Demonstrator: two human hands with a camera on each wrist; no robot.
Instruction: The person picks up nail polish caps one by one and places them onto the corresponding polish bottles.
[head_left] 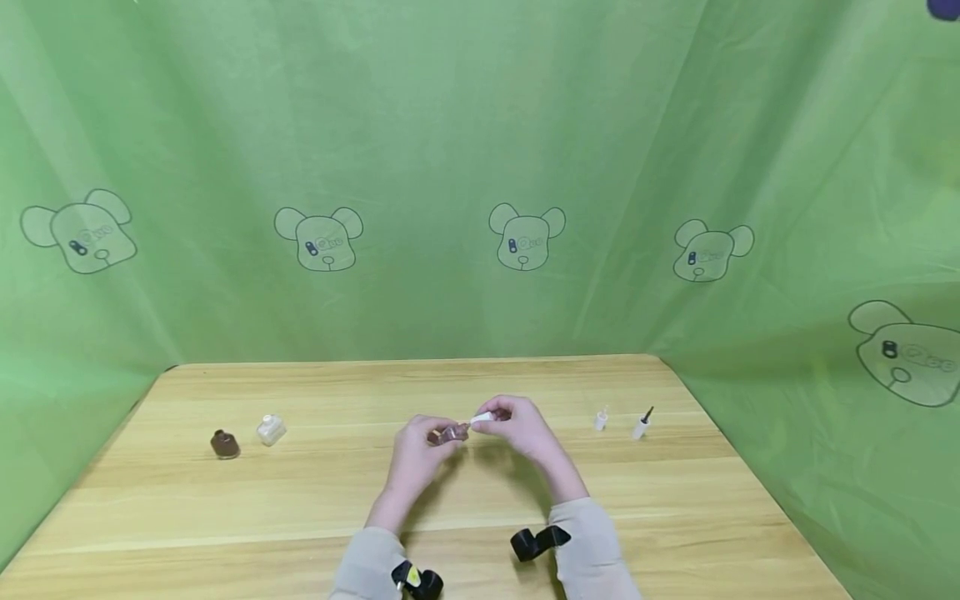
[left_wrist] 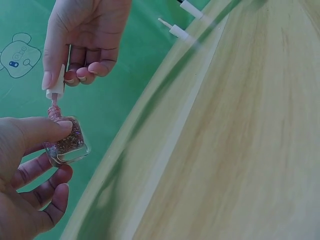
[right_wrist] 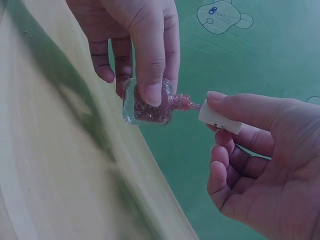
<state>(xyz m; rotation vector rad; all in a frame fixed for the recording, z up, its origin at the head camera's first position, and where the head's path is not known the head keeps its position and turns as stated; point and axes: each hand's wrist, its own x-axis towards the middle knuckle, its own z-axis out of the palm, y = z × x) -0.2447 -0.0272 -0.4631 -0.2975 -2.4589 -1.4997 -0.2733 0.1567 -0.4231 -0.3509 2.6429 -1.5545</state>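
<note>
My left hand [head_left: 415, 454] pinches a small clear nail polish bottle [right_wrist: 150, 107] filled with pinkish glitter polish. Between thumb and fingers of my right hand [head_left: 522, 429] is its white cap [right_wrist: 218, 116]. The cap stands slightly apart from the bottle's threaded neck [left_wrist: 54, 112], and a short length of the brush stem shows between them, the rest being inside the neck. Both hands are above the middle of the table, with the bottle tilted in the head view.
On the wooden table [head_left: 300, 517], a dark brown polish bottle [head_left: 225, 445] and a clear one [head_left: 271, 430] lie uncapped at left. Two white brush caps stand at right, one with a pale brush [head_left: 601, 420], one with a dark brush [head_left: 641, 426]. Green curtains [head_left: 420, 292] surround the table.
</note>
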